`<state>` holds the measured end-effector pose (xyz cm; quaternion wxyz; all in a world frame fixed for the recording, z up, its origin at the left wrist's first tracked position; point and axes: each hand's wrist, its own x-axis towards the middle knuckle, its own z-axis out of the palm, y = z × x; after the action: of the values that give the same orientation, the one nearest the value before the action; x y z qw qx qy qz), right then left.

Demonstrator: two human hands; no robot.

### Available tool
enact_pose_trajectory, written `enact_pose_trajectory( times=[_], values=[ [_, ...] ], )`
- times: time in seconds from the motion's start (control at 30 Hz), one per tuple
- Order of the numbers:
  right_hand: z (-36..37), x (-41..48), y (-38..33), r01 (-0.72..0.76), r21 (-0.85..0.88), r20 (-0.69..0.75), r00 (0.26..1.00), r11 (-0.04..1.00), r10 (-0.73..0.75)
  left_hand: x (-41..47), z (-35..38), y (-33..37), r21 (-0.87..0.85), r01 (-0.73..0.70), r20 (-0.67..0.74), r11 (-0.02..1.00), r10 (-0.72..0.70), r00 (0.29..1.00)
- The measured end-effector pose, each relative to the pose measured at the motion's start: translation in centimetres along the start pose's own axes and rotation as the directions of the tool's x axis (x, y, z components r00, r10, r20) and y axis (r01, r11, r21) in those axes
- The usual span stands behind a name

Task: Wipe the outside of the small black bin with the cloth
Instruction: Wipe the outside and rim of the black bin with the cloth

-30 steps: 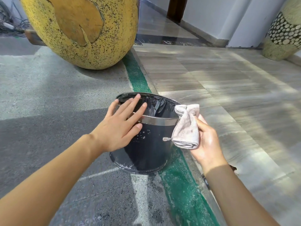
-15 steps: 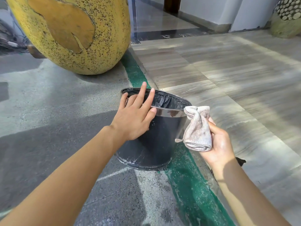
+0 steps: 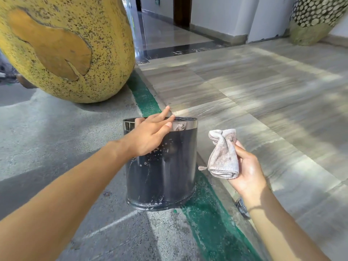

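The small black bin (image 3: 165,172) stands upright on the ground, partly on a green painted stripe. It has a shiny metal band around its rim and pale specks on its wall. My left hand (image 3: 150,134) rests flat on the upper near side, fingers spread over the rim. My right hand (image 3: 246,168) is to the right of the bin, apart from it, and grips a bunched grey cloth (image 3: 224,155) that hangs clear of the bin's wall.
A large yellow speckled sculpture (image 3: 64,46) bulges at the back left. The green stripe (image 3: 211,215) divides grey concrete on the left from pale striped tiles (image 3: 263,91) on the right. A pebbled column (image 3: 312,19) stands at the far right.
The view has dropped, so the bin is seen more from the side. My left hand slid up onto the rim. The cloth hand drifted slightly right, away from the bin.
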<state>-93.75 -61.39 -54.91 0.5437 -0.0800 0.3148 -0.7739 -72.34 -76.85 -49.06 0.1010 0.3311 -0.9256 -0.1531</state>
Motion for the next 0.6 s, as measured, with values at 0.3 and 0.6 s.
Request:
enact_pose_trajectory(
  times=[0.3, 0.6],
  values=[
    [-0.5, 0.8, 2.2, -0.010, -0.025, -0.081, 0.997, 1.000, 0.008, 3.3, 2.2, 4.9, 0.266, 0.156, 0.133, 0.951, -0.196, 0.971],
    [-1.0, -1.3, 0.2, 0.025, 0.055, -0.082, 0.996, 0.998, -0.021, -1.2, -3.4, 2.4, 0.168, 0.074, 0.156, 0.983, -0.101, 0.983]
  ],
)
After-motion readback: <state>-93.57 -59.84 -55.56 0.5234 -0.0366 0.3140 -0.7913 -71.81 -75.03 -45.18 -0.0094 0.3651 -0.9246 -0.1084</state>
